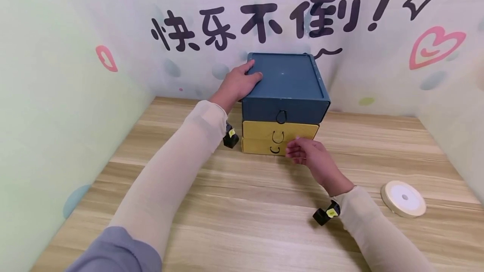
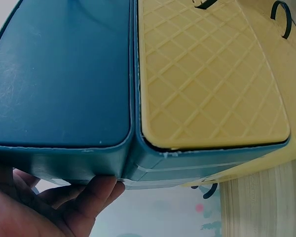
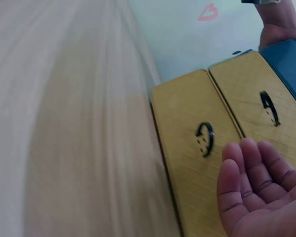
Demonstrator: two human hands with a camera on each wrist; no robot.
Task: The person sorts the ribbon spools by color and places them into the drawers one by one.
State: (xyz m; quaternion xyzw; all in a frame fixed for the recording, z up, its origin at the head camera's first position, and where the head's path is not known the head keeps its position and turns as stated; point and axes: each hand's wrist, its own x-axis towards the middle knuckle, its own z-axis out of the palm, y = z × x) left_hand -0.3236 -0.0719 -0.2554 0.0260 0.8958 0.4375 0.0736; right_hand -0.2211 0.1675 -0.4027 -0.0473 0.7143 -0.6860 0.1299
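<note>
A stack of drawers stands at the back of the table, with a blue drawer box (image 1: 285, 79) on top. Below it are an upper yellow drawer front (image 1: 261, 129) and a lower yellow drawer front (image 1: 257, 146), each with a thin dark loop handle. My left hand (image 1: 240, 81) rests on the blue box's left edge, thumb over the top; in the left wrist view its fingers (image 2: 96, 195) lie against the side. My right hand (image 1: 311, 156) is just in front of the yellow drawers' right part, fingers loosely bent, nothing in them. The lower loop handle (image 3: 205, 139) is beside its fingertips.
A roll of pale ribbon (image 1: 403, 198) lies flat on the wood-grain table (image 1: 245, 221), to the right of my right forearm. Behind the drawers hangs a white printed backdrop (image 1: 211, 66) with dark lettering. Small black cameras sit at both wrists.
</note>
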